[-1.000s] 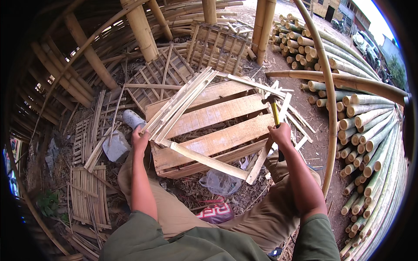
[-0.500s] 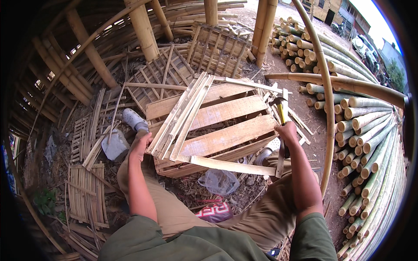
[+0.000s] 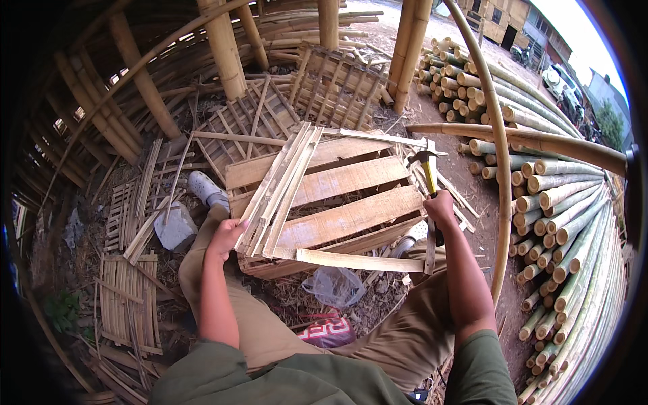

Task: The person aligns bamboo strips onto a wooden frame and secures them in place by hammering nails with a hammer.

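My left hand (image 3: 227, 239) closes on the near end of a bundle of split bamboo strips (image 3: 285, 185) that slants across a crate-like stand of wooden slats (image 3: 351, 210). Part of its grip is hidden. In my right hand (image 3: 440, 208) is a hammer (image 3: 430, 169) with a yellow and black handle, its head raised near the stand's right edge. One loose bamboo strip (image 3: 361, 260) lies along the near side of the stand, its right end close to my right thigh. Thin pieces stick out past the far right corner.
Cut bamboo poles (image 3: 560, 236) are stacked at the right, behind a curved pole (image 3: 503, 169). Slatted panels (image 3: 337, 84) lean at the back; another panel (image 3: 128, 304) lies at left. A pale block (image 3: 177, 228) and plastic bag (image 3: 334, 287) are on the ground.
My left hand has moved slightly down and now meets the strips' near end. The strips' far end has shifted left. My right hand and the hammer have shifted slightly left.
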Demonstrator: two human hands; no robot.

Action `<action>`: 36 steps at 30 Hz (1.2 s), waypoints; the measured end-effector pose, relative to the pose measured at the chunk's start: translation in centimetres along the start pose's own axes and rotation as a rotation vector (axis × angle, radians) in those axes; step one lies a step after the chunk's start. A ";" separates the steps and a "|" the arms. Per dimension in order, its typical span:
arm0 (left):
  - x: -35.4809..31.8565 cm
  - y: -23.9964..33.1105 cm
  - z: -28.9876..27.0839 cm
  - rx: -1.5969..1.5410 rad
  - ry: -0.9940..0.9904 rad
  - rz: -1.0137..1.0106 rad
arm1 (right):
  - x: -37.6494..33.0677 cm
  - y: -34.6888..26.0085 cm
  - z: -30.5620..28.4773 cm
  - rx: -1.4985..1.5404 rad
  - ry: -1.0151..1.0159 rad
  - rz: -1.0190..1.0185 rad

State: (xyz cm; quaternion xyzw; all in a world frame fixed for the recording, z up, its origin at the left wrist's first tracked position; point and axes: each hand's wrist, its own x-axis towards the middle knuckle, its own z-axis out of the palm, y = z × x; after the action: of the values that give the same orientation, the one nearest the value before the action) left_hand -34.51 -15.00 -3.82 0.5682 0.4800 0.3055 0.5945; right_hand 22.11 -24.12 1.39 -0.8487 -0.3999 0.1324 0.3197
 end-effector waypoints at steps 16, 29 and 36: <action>-4.2 2.3 -1.5 -0.337 0.154 -0.002 | 5.4 -6.4 5.8 -0.164 -0.079 -0.225; -5.6 1.3 -4.5 -0.312 0.263 -0.022 | 6.6 -11.1 11.5 -0.373 -0.209 -0.267; -5.5 1.5 -3.8 -0.339 0.285 -0.056 | 6.5 -13.2 10.5 -0.513 -0.144 -0.270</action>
State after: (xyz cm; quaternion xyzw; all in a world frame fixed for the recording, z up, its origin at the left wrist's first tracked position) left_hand -39.69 -18.27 -0.77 0.3980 0.5164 0.4423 0.6159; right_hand 13.45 -8.27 2.12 -0.8295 -0.5510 0.0431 0.0802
